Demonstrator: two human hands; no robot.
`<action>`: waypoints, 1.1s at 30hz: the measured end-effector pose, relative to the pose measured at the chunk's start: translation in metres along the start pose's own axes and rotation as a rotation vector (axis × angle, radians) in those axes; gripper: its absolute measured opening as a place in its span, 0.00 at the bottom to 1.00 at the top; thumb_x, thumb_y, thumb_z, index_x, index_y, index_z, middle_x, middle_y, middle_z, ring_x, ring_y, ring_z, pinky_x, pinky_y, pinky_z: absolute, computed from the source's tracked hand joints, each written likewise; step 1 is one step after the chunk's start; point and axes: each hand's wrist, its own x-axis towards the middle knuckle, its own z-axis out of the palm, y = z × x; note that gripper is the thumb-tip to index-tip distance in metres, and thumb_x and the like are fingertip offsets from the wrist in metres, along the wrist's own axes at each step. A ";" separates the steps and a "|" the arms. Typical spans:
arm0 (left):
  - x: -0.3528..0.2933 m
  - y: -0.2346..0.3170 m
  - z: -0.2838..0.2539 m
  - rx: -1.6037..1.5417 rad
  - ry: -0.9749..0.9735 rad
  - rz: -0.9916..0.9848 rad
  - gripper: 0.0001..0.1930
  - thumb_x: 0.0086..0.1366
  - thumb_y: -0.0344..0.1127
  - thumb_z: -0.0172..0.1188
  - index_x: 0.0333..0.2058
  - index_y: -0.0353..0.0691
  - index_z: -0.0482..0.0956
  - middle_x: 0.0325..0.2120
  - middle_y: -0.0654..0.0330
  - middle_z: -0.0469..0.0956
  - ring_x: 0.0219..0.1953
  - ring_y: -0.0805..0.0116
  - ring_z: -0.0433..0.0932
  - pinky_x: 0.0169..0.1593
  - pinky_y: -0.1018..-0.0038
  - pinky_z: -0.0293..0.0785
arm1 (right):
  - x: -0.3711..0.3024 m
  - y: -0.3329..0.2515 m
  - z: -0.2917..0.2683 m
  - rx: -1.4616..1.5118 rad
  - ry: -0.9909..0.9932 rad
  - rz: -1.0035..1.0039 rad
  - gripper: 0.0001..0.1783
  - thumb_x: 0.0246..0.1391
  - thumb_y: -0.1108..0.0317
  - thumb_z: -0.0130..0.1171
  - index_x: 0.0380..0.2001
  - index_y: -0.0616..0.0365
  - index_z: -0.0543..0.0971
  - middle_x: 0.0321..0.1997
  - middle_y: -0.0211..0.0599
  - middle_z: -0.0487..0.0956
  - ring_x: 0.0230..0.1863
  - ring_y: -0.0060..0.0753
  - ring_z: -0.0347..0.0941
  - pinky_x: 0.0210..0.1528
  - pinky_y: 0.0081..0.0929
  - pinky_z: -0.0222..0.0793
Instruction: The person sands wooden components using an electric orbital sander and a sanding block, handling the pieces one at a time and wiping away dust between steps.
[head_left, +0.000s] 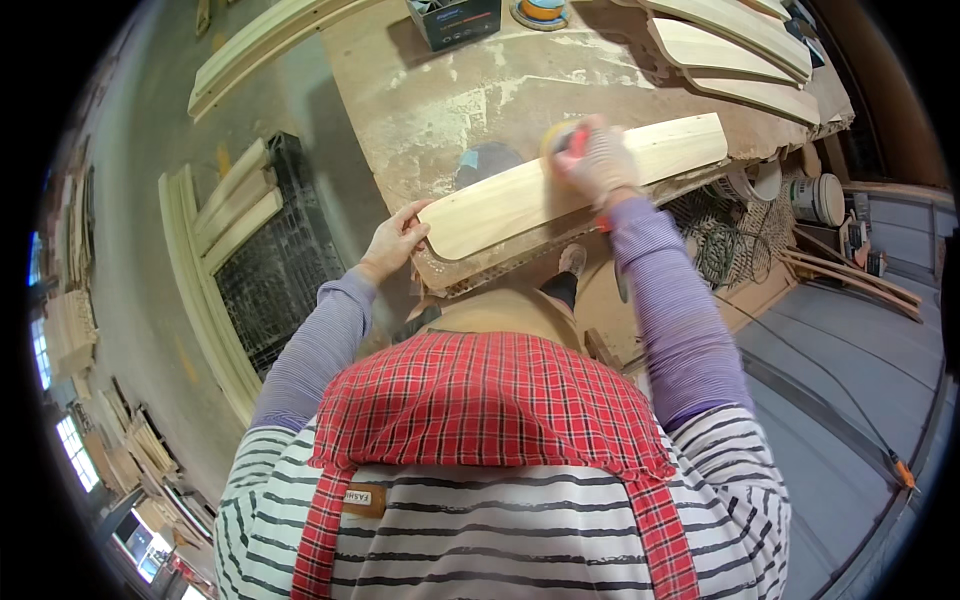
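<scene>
A pale wooden board (490, 213) with rounded ends lies slantwise along the near edge of the worktable (400, 130). At its left end my left hand (396, 240) is closed on the rim, thumb and fingers pinching the corner. My right hand (606, 168), blurred by motion, is wrapped round a small hand-held sander (553, 150) with red and yellow parts. The sander rests on the board's upper face near the middle. Its underside and most of its body are hidden by the hand and blur.
Behind the board lies a dark round disc (487, 160). Farther back are a dark box (455, 24), an orange-and-blue round item (541, 12) and stacked shaped boards (740, 60). Buckets (818, 199) and tangled cord (722, 245) lie at right. Timber surrounds a black crate (285, 250) at left.
</scene>
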 end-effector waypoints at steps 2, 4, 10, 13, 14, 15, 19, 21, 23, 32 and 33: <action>0.003 -0.002 -0.003 0.033 -0.010 0.011 0.23 0.70 0.32 0.56 0.63 0.42 0.69 0.28 0.71 0.70 0.28 0.83 0.70 0.35 0.84 0.71 | 0.036 0.051 -0.038 0.036 0.016 0.129 0.24 0.53 0.56 0.58 0.52 0.54 0.71 0.53 0.60 0.74 0.47 0.57 0.79 0.50 0.46 0.76; 0.005 0.001 0.001 0.040 -0.013 -0.003 0.22 0.71 0.33 0.56 0.63 0.41 0.70 0.28 0.71 0.71 0.27 0.83 0.70 0.35 0.83 0.72 | 0.049 0.069 -0.052 0.018 0.091 0.243 0.23 0.52 0.55 0.57 0.50 0.54 0.73 0.51 0.58 0.76 0.48 0.54 0.79 0.49 0.44 0.76; 0.011 0.014 -0.002 0.105 0.041 -0.150 0.20 0.73 0.37 0.54 0.61 0.40 0.72 0.29 0.68 0.75 0.26 0.82 0.73 0.32 0.83 0.73 | -0.050 -0.033 0.015 0.073 -0.173 -0.147 0.15 0.55 0.62 0.57 0.45 0.52 0.76 0.47 0.52 0.77 0.50 0.52 0.77 0.49 0.43 0.75; 0.009 0.014 -0.005 0.085 0.006 -0.134 0.20 0.74 0.37 0.53 0.60 0.39 0.72 0.30 0.67 0.76 0.26 0.82 0.73 0.33 0.83 0.74 | -0.096 -0.050 0.003 0.009 -0.512 -0.362 0.14 0.58 0.62 0.54 0.48 0.49 0.74 0.58 0.50 0.71 0.56 0.54 0.73 0.51 0.45 0.76; 0.008 0.016 -0.003 0.073 0.014 -0.133 0.19 0.74 0.37 0.53 0.60 0.39 0.72 0.31 0.66 0.76 0.27 0.82 0.74 0.33 0.82 0.74 | -0.090 -0.036 -0.009 0.009 -0.481 -0.264 0.14 0.58 0.62 0.54 0.47 0.50 0.74 0.57 0.50 0.72 0.55 0.53 0.74 0.51 0.44 0.76; 0.007 0.017 -0.001 0.058 0.025 -0.134 0.19 0.74 0.37 0.53 0.60 0.38 0.72 0.31 0.66 0.76 0.27 0.82 0.74 0.34 0.82 0.74 | -0.080 -0.017 -0.022 0.009 -0.453 -0.168 0.14 0.58 0.61 0.54 0.46 0.51 0.74 0.55 0.50 0.73 0.53 0.52 0.75 0.50 0.43 0.77; 0.006 0.020 -0.002 0.094 0.037 -0.174 0.19 0.74 0.37 0.52 0.60 0.38 0.72 0.32 0.67 0.76 0.29 0.81 0.74 0.36 0.82 0.73 | -0.017 0.130 -0.041 0.086 0.005 0.096 0.29 0.45 0.50 0.67 0.49 0.52 0.76 0.44 0.54 0.77 0.45 0.53 0.80 0.47 0.41 0.78; 0.007 0.022 0.000 0.121 0.045 -0.176 0.19 0.74 0.37 0.52 0.60 0.38 0.72 0.32 0.67 0.76 0.29 0.81 0.74 0.35 0.82 0.73 | 0.012 0.179 -0.072 0.107 0.210 0.254 0.26 0.43 0.52 0.67 0.45 0.53 0.77 0.44 0.55 0.78 0.44 0.55 0.80 0.47 0.41 0.77; 0.013 0.026 0.003 0.143 0.038 -0.177 0.19 0.74 0.38 0.52 0.60 0.38 0.72 0.32 0.67 0.76 0.29 0.81 0.74 0.35 0.81 0.73 | 0.038 0.208 -0.075 0.056 0.353 0.327 0.24 0.42 0.52 0.67 0.41 0.54 0.79 0.39 0.55 0.80 0.42 0.56 0.80 0.48 0.42 0.77; 0.009 0.026 0.002 0.183 0.052 -0.215 0.22 0.74 0.41 0.52 0.62 0.39 0.69 0.32 0.67 0.76 0.30 0.80 0.76 0.36 0.80 0.74 | -0.066 -0.012 -0.024 -0.027 -0.628 -0.287 0.31 0.50 0.61 0.66 0.56 0.57 0.69 0.63 0.50 0.70 0.60 0.50 0.73 0.60 0.45 0.73; 0.009 0.026 0.002 0.169 0.039 -0.214 0.22 0.75 0.41 0.52 0.62 0.39 0.69 0.32 0.67 0.76 0.31 0.80 0.75 0.38 0.80 0.74 | -0.062 -0.002 -0.025 -0.014 -0.542 -0.171 0.26 0.52 0.59 0.63 0.53 0.53 0.71 0.59 0.51 0.72 0.59 0.50 0.73 0.59 0.44 0.73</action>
